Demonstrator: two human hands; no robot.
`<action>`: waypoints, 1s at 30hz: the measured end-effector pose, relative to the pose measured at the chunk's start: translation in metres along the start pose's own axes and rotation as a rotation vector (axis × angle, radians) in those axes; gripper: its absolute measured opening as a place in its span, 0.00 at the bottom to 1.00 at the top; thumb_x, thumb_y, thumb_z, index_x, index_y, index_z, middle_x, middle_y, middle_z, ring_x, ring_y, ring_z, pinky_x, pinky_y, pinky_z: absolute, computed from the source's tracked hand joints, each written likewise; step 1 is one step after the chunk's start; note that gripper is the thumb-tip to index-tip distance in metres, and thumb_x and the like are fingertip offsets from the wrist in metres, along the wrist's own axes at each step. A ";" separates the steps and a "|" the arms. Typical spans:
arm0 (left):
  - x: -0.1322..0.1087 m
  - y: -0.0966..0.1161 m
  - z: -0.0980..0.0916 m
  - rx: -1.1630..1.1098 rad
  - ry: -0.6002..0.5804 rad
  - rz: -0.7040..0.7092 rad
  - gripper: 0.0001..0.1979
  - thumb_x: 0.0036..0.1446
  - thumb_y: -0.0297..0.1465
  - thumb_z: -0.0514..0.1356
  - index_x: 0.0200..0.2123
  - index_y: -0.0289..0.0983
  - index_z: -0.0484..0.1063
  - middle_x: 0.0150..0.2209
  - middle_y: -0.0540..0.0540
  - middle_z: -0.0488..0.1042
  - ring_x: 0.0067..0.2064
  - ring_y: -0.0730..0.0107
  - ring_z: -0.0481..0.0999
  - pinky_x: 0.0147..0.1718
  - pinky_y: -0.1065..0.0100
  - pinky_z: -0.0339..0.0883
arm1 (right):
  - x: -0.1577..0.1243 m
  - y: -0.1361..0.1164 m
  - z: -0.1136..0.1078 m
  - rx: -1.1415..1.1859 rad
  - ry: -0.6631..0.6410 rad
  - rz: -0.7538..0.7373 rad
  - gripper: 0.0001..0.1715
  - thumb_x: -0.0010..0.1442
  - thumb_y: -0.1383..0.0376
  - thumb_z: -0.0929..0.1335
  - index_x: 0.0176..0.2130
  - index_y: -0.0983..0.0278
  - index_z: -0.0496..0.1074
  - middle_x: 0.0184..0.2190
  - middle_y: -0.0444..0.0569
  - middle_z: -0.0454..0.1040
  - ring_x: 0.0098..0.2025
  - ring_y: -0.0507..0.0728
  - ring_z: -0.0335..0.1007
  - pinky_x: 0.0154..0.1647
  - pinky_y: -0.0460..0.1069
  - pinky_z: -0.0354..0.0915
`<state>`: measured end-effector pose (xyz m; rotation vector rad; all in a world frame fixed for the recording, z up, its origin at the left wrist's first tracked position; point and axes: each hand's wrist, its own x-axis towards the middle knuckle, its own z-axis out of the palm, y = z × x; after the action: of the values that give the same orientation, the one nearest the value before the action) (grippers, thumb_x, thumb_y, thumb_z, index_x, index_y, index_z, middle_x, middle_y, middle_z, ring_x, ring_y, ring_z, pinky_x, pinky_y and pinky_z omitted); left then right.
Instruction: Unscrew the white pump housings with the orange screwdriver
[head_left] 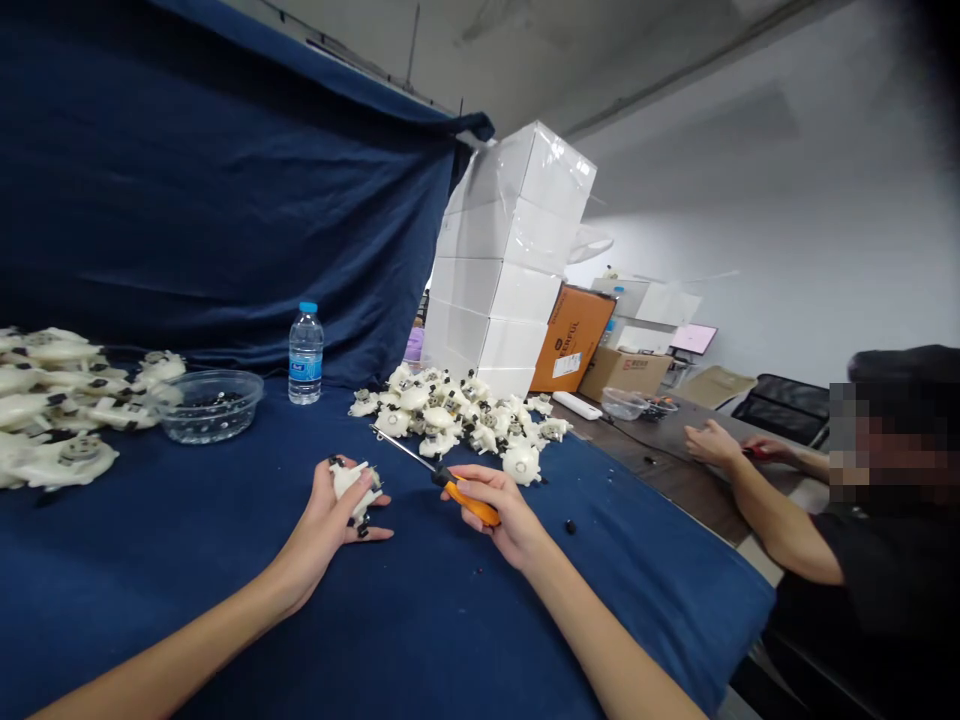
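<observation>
White plastic part point(349, 490) pinched in our left hand point(321, 515) over blue cloth point(217, 510); our right hand point(506, 508) grips an orange screwdriver point(444, 477), tip apart. We judge: lining-up step; next move calls for bringing tip to part.

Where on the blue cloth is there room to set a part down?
Widest patch: the blue cloth left of the left hand, in front of the clear plastic bowl. Another: right of the right hand, though a small black piece lies there. Crowded: the back, with a water bottle and a heap of white plastic assemblies, and the back left, under another heap.
</observation>
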<state>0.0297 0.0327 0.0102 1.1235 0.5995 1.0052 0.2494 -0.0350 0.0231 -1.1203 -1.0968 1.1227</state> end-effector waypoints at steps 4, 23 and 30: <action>0.004 -0.003 -0.004 -0.016 0.019 0.012 0.21 0.54 0.44 0.63 0.45 0.46 0.56 0.44 0.48 0.65 0.47 0.57 0.74 0.33 0.54 0.79 | 0.000 -0.002 0.000 -0.010 0.029 0.019 0.11 0.66 0.63 0.67 0.46 0.68 0.70 0.30 0.43 0.73 0.17 0.44 0.61 0.14 0.39 0.59; 0.000 0.004 -0.004 0.065 0.016 -0.034 0.25 0.54 0.45 0.63 0.50 0.48 0.54 0.46 0.44 0.67 0.40 0.51 0.81 0.28 0.58 0.78 | 0.001 -0.005 0.005 -0.151 0.191 0.087 0.13 0.66 0.62 0.66 0.47 0.68 0.69 0.32 0.44 0.73 0.19 0.45 0.63 0.16 0.40 0.61; 0.000 -0.006 -0.004 0.212 0.039 0.020 0.27 0.53 0.47 0.62 0.50 0.46 0.55 0.33 0.50 0.73 0.22 0.61 0.78 0.19 0.63 0.73 | 0.003 0.001 0.004 -0.170 0.205 0.134 0.14 0.65 0.61 0.67 0.48 0.67 0.69 0.40 0.48 0.74 0.33 0.52 0.72 0.31 0.49 0.71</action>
<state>0.0290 0.0341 0.0032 1.3010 0.7406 0.9992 0.2461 -0.0317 0.0227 -1.4274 -0.9813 1.0050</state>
